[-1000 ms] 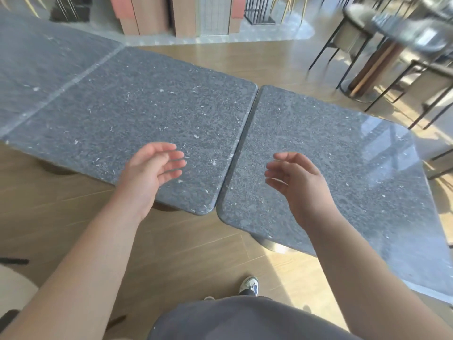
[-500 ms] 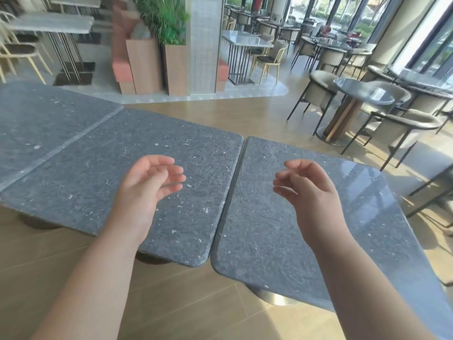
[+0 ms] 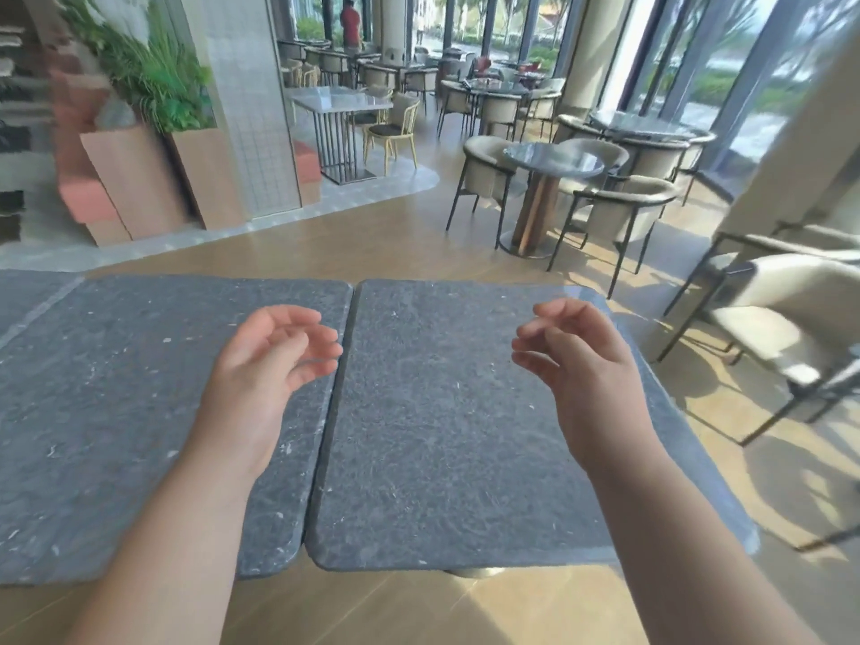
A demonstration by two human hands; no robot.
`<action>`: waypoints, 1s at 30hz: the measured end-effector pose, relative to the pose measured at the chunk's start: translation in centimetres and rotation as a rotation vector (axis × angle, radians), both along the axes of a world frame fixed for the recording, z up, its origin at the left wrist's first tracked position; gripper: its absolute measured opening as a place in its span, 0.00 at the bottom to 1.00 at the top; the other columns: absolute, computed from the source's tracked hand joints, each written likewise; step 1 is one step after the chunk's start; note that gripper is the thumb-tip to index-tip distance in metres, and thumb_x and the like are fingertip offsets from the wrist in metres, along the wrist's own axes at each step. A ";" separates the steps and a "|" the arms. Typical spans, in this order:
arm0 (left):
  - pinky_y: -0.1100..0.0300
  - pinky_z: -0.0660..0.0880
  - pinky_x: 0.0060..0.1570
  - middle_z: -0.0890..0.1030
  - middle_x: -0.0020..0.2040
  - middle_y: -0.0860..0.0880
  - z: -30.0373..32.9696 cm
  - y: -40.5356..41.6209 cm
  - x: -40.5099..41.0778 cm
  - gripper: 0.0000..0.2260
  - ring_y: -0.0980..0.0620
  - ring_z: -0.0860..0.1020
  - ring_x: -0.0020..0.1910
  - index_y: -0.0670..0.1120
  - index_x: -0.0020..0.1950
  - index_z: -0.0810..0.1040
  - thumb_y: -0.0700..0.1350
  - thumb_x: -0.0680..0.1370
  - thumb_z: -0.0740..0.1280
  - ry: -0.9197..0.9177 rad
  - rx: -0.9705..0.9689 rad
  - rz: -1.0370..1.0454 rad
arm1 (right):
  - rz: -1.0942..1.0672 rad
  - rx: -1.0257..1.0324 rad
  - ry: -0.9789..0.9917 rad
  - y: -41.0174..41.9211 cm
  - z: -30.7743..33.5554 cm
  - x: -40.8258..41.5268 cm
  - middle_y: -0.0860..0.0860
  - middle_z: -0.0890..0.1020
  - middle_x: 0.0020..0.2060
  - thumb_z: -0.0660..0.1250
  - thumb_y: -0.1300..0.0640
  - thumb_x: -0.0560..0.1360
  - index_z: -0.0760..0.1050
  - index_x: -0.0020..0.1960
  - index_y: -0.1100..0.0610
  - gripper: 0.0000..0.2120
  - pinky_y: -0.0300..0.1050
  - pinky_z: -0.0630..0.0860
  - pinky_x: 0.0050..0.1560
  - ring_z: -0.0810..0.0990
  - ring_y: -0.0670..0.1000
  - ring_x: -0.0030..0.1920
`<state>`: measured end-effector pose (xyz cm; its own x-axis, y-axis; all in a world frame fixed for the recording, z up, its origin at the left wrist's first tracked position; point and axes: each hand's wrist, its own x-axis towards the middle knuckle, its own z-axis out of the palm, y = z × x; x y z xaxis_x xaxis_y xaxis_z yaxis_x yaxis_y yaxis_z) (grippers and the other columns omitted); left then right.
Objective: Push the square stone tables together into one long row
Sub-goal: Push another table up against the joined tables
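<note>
Three dark grey speckled stone tables stand side by side in a row. The right table meets the middle table along a thin dark seam. A third table shows at the far left edge. My left hand hovers over the middle table's right side, fingers loosely curled and apart, holding nothing. Above the right table, my right hand is raised the same way and is empty. Neither hand touches the stone.
A beige chair with black legs stands close to the right table's right side. A round table with several chairs lies beyond. Wooden planters with green plants stand at the back left. Wooden floor runs along the near edge.
My view has swung upward and to the right, so the room beyond now shows. The right table's edge now lines up more squarely with the middle table. Both hands stay raised and empty.
</note>
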<state>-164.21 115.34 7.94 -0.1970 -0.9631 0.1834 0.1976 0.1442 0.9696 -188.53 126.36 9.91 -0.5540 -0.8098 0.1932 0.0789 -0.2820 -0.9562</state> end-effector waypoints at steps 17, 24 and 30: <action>0.50 0.79 0.50 0.83 0.43 0.47 -4.7 19.5 -47.8 0.08 0.45 0.82 0.46 0.45 0.52 0.78 0.41 0.76 0.61 -0.029 0.079 -0.679 | -0.642 0.158 -0.057 31.3 -4.4 -37.5 0.51 0.82 0.39 0.54 0.72 0.76 0.77 0.51 0.58 0.16 0.48 0.77 0.49 0.80 0.54 0.42; 0.53 0.80 0.50 0.82 0.44 0.46 -6.3 22.9 -57.9 0.08 0.45 0.82 0.46 0.44 0.54 0.77 0.41 0.77 0.60 -0.052 0.070 -0.780 | -0.717 0.132 -0.082 35.6 -4.7 -45.5 0.52 0.81 0.40 0.54 0.73 0.76 0.77 0.49 0.57 0.17 0.49 0.79 0.51 0.80 0.53 0.42; 0.54 0.79 0.49 0.82 0.43 0.47 -8.1 19.8 -65.9 0.08 0.46 0.82 0.45 0.45 0.53 0.77 0.40 0.77 0.60 -0.031 0.066 -0.737 | -0.666 0.170 -0.078 31.8 -6.3 -53.3 0.51 0.81 0.38 0.53 0.73 0.76 0.75 0.51 0.60 0.15 0.48 0.78 0.49 0.79 0.52 0.41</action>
